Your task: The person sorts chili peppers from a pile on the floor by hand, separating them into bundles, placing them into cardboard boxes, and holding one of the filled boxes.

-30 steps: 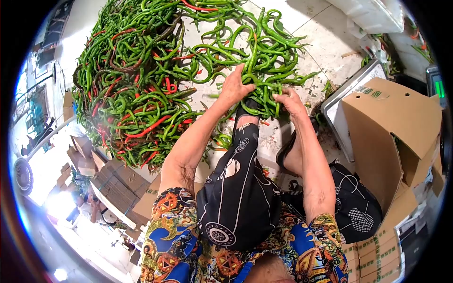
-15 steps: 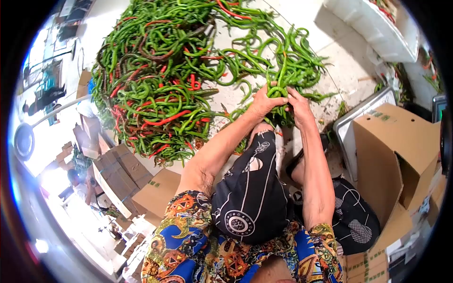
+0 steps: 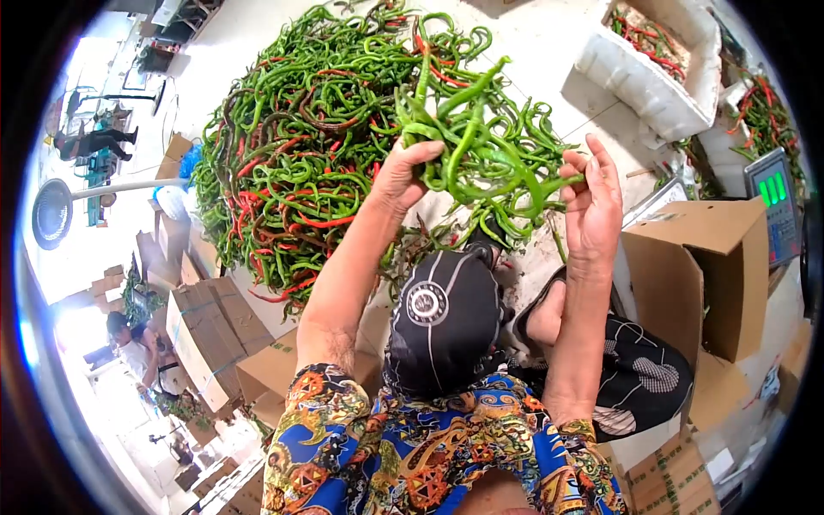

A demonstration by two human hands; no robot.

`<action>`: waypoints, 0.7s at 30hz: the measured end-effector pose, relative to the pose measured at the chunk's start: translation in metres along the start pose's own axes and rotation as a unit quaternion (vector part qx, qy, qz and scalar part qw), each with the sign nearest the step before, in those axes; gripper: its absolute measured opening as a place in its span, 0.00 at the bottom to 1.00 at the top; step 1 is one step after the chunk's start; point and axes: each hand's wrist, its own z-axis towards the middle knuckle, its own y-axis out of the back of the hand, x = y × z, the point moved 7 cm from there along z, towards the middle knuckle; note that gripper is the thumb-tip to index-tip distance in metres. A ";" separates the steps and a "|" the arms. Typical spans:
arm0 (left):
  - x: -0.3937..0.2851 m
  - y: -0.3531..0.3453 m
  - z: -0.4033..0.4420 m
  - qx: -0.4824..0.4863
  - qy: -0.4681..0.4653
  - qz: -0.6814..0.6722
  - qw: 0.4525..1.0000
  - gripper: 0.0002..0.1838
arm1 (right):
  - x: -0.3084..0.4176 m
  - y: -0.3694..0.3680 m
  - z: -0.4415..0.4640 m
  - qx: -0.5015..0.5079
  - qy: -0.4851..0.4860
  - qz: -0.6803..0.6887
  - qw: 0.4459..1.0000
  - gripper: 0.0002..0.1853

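Note:
My left hand (image 3: pixel 407 175) is closed around a bunch of long green chili peppers (image 3: pixel 470 146), raised over the floor in front of my knee. My right hand (image 3: pixel 592 202) is at the bunch's right side, palm turned up. Its thumb and fingertips meet the end of one green chili pepper, while its other fingers stretch upward. Behind the bunch, more loose green chili peppers lie spread on the floor. To the left of my left hand rises a big heap of green and red chili peppers (image 3: pixel 300 163).
A white foam box (image 3: pixel 639 90) with red peppers stands at the upper right. Beside my right arm are an open cardboard box (image 3: pixel 665 275) and a scale with a lit green display (image 3: pixel 774 193). At left are cardboard boxes (image 3: pixel 215 335), a fan (image 3: pixel 53 213) and another person (image 3: pixel 142 356).
My hands were close together low at the peppers. Now the left has lifted a bunch up and to the left, and the right has moved apart to the right. The view has shifted.

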 end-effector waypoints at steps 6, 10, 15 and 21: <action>-0.052 -0.048 -0.023 0.034 -0.016 -0.010 0.999 0.27 | -0.018 0.018 -0.020 0.004 -0.111 0.131 0.985 0.17; -0.073 -0.084 -0.039 0.065 -0.021 0.020 0.997 0.29 | -0.016 0.001 -0.032 0.064 -0.142 0.222 0.962 0.19; -0.080 -0.093 -0.053 0.015 0.014 0.037 0.999 0.25 | 0.017 -0.027 -0.042 0.117 -0.159 0.327 0.924 0.16; -0.065 -0.117 -0.076 -0.048 -0.032 0.049 0.997 0.16 | 0.075 -0.052 -0.083 0.056 -0.018 0.029 0.998 0.17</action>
